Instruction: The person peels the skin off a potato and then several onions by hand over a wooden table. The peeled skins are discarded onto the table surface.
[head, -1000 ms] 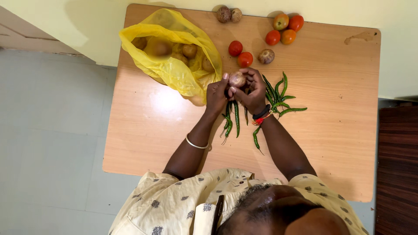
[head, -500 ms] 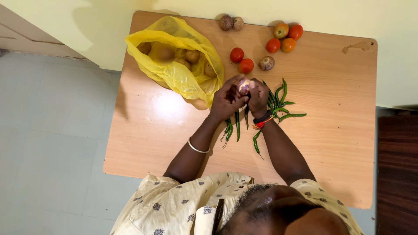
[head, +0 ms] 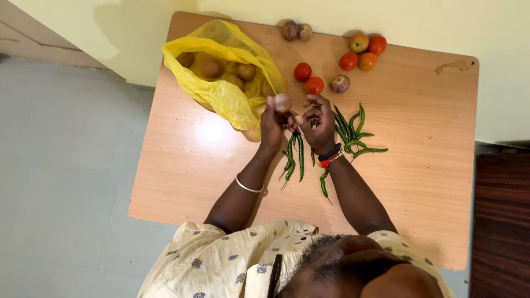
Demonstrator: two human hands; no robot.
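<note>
My left hand (head: 274,122) holds a small pale-brown round vegetable (head: 282,102) by its fingertips, just beside the open yellow plastic bag (head: 223,83). My right hand (head: 317,122) hovers close to it with the fingers curled and apart, holding nothing that I can see. Both hands are above a scatter of green chillies (head: 350,132) on the wooden table (head: 187,165). The bag holds several brown round vegetables (head: 211,67).
Two red tomatoes (head: 308,78) and a brown onion (head: 340,83) lie just beyond my hands. More tomatoes (head: 364,51) sit at the far edge, with two brown roundish vegetables (head: 295,30) beside them. A pale wall runs behind; grey floor lies to the left.
My hands have parted. The left hand has carried the round vegetable a little to the left, toward the bag, and the right hand has let go of it.
</note>
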